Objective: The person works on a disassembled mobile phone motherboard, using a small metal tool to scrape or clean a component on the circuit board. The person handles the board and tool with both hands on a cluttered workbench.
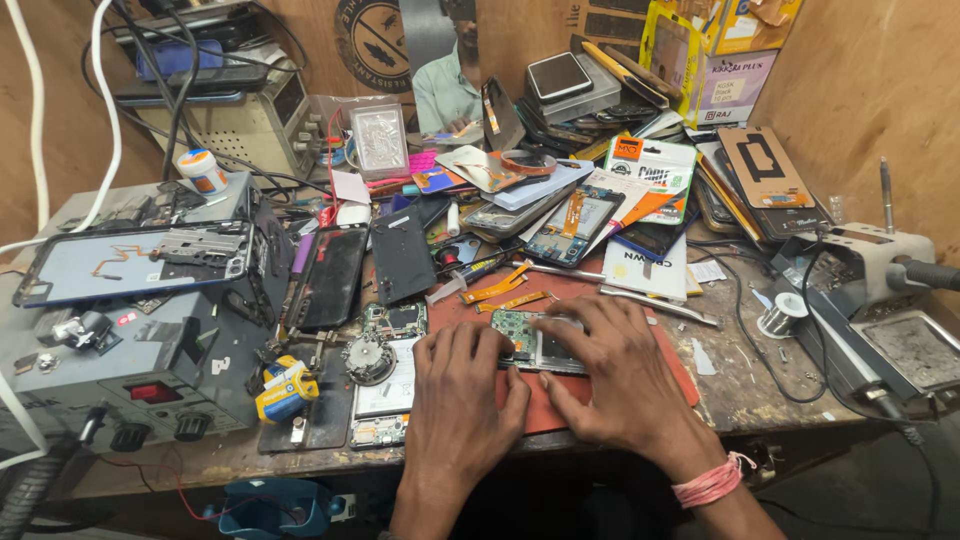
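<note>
My left hand (462,385) and my right hand (610,375) rest side by side on a red work mat (665,345) at the front of a cluttered bench. Between their fingertips lies a green phone circuit board (520,330) with metal shields, and both hands touch it with curled fingers. A pink thread band (712,482) circles my right wrist. An opened phone body (385,390) with a round part lies just left of my left hand. Orange flex cables (505,290) lie just beyond the board.
A grey power supply box (130,350) with an opened phone on top stands at left. Phone screens, back covers and packets pile up at the back. A soldering station (880,300) with a solder reel sits at right. A yellow glue tube (285,390) lies front left.
</note>
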